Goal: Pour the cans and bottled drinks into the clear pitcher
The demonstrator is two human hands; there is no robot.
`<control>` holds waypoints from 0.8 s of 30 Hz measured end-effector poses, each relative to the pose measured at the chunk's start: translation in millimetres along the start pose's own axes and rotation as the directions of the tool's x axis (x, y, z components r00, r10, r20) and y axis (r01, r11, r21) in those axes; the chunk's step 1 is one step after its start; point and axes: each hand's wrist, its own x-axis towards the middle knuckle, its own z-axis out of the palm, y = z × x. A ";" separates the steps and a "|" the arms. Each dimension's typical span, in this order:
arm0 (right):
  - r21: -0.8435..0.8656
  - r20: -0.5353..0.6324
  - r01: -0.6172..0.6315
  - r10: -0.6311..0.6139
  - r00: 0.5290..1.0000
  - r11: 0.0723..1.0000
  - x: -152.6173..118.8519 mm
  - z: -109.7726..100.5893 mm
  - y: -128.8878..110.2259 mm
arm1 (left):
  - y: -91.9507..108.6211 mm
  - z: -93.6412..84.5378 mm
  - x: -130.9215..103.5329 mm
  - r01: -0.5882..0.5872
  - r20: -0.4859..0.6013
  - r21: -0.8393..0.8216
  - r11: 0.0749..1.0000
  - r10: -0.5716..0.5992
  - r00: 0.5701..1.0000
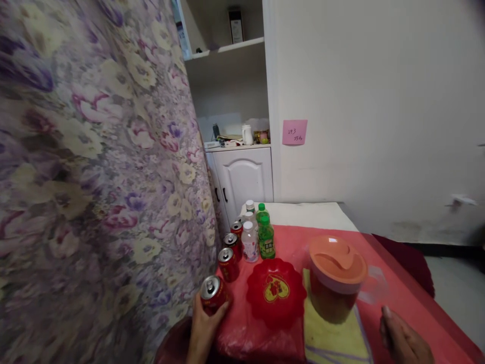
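Observation:
My left hand is wrapped round a red drink can at the table's near left edge, thumb on one side and fingers on the other. The can stands upright with its silver top showing. Behind it, more red cans stand in a row going back. Close to the held can lies a red scalloped plate with a gold heart design. My right hand is at the lower right, apart from everything, its fingers curled together with nothing visible in them. Nearest to it is a lidded container with an orange top.
White-capped bottles and green bottles stand behind the plate. A yellow cloth lies partly under the container. Red covering spreads over the table. A floral curtain hangs at the left, with a white cabinet beyond.

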 end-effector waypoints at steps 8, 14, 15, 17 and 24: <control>-0.003 -0.039 0.019 -0.019 0.999 1.000 -4.2 6.3 -16.8 | 49.4 47.0 -22.8 -0.040 0.170 -0.096 0.995 0.056 0.984; 0.017 -0.069 0.046 -0.045 0.997 0.999 -5.8 7.0 -15.4 | 65.6 91.5 -21.0 0.083 0.455 -0.340 0.937 0.087 0.886; 0.021 -0.076 0.051 -0.049 0.996 0.998 -5.3 6.9 -13.7 | 67.0 95.7 -19.5 0.078 0.483 -0.354 0.932 0.111 0.869; 0.019 -0.089 0.069 -0.067 0.994 0.997 -3.6 6.8 -10.2 | 67.6 102.5 -15.9 0.072 0.533 -0.353 0.933 0.137 0.835; -0.014 -0.085 0.137 -0.138 0.987 0.990 2.3 8.7 -0.5 | 54.6 121.8 -3.9 0.010 0.650 -0.211 0.977 0.133 0.748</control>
